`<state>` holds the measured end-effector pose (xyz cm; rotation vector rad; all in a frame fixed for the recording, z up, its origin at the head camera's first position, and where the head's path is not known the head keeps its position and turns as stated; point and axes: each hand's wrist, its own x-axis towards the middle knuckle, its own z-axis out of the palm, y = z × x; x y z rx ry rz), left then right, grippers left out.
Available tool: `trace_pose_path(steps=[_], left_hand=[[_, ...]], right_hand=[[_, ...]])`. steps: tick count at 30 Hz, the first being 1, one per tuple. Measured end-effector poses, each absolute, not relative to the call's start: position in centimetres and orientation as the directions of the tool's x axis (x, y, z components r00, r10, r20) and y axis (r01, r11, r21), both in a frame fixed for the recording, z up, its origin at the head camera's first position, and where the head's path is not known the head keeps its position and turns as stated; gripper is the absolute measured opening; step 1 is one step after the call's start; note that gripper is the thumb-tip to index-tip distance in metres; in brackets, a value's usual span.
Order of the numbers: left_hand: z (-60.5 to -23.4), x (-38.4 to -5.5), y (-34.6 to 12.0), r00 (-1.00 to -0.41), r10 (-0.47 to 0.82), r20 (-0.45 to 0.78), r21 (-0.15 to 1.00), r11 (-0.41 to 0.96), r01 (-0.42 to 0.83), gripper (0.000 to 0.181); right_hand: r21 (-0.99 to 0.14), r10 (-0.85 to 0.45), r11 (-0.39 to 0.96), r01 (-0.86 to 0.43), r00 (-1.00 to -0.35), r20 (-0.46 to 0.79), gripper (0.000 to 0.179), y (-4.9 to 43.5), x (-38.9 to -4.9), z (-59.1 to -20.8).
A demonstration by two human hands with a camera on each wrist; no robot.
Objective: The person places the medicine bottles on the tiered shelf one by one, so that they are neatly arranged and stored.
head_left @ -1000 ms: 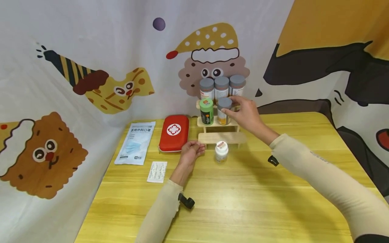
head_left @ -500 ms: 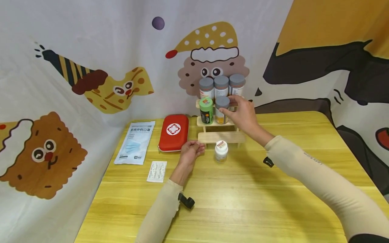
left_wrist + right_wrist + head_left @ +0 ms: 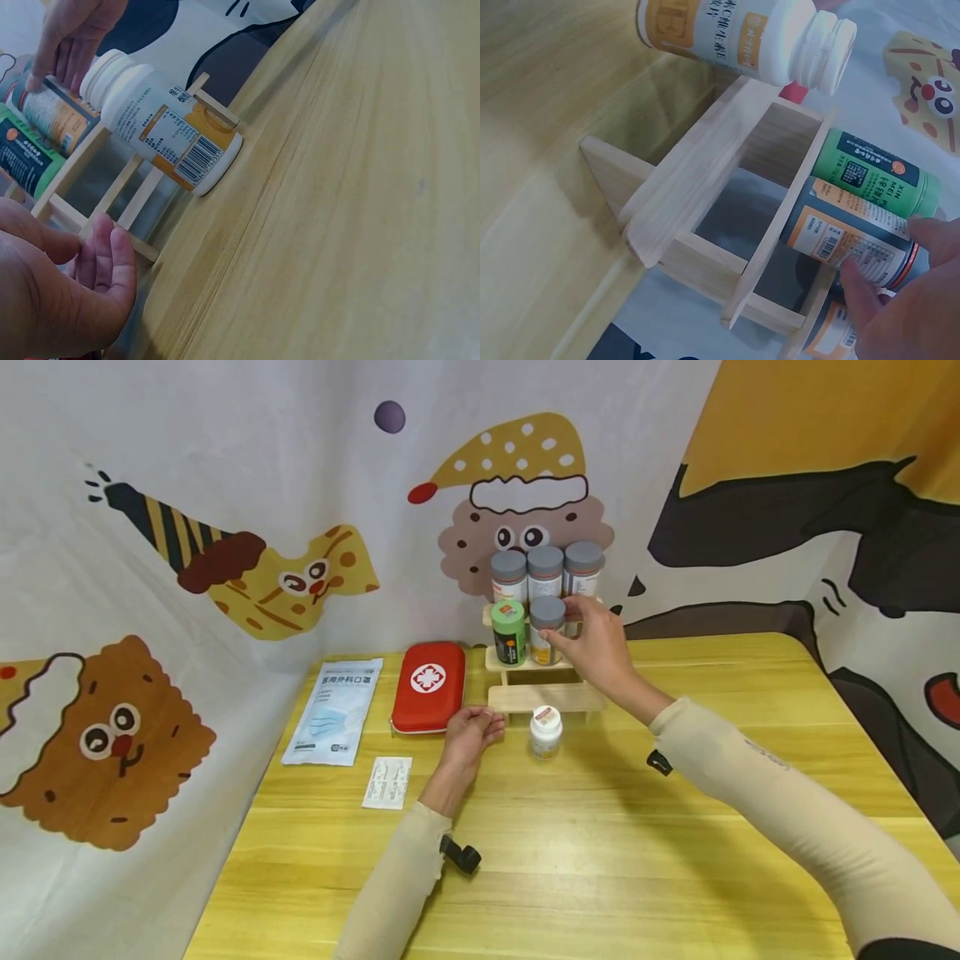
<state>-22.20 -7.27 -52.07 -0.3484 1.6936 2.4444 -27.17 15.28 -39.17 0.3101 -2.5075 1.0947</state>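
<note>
My right hand (image 3: 603,647) holds a grey-lidded pill bottle (image 3: 547,627) between thumb and fingers. The bottle is upright on the middle step of a wooden stepped rack (image 3: 543,699), beside a green-lidded bottle (image 3: 509,633). In the right wrist view, the thumb and a finger lie on either side of the grey-lidded bottle (image 3: 851,225). My left hand (image 3: 467,743) pinches the left end of the rack's lowest step, its fingers curled by the wooden frame (image 3: 71,214) in the left wrist view. A white bottle (image 3: 546,732) stands on the table just before the rack.
Several grey-lidded bottles (image 3: 545,572) line the rack's top step. Left of the rack lie a red first-aid case (image 3: 429,688), a face-mask packet (image 3: 332,713) and a small white printed packet (image 3: 387,782). A patterned cloth (image 3: 225,443) hangs behind the wooden table (image 3: 570,860).
My right hand has shifted the grey-lidded bottle slightly left along the middle step, closer to the green-lidded one. The left hand stays at the rack's end.
</note>
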Motion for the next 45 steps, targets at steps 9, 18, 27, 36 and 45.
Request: trace_pose_path(steps=[9, 18, 27, 36, 45], left_hand=[[-52.1, -22.1, -7.2, -0.962, -0.006, -0.274, 0.899, -0.357, -0.254, 0.004], [-52.1, -22.1, -7.1, -0.963, -0.012, -0.271, 0.903, -0.350, -0.249, 0.004], [-52.1, -22.2, -7.1, -0.959, -0.015, -0.282, 0.905, -0.335, -0.261, 0.004], [-52.2, -22.1, -7.4, -0.965, -0.009, -0.263, 0.907, -0.343, -0.244, 0.005], [-52.3, -22.1, -7.4, -0.965, -0.009, -0.264, 0.906, -0.345, -0.245, 0.007]], right_hand=[[-0.706, -0.029, 0.635, -0.314, -0.922, 0.385, 0.069, 16.2, -25.9, -39.5], [-0.750, -0.066, 0.590, -0.298, -0.944, 0.323, 0.077, 17.3, -23.5, -40.0], [-0.758, -0.130, 0.592, -0.275, -0.960, 0.247, 0.082, 17.9, -21.4, -41.6], [-0.804, -0.189, 0.538, -0.254, -0.966, 0.179, 0.076, 17.7, -19.7, -43.0], [-0.825, -0.251, 0.500, -0.263, -0.956, 0.152, 0.080, 17.1, -18.7, -45.3]])
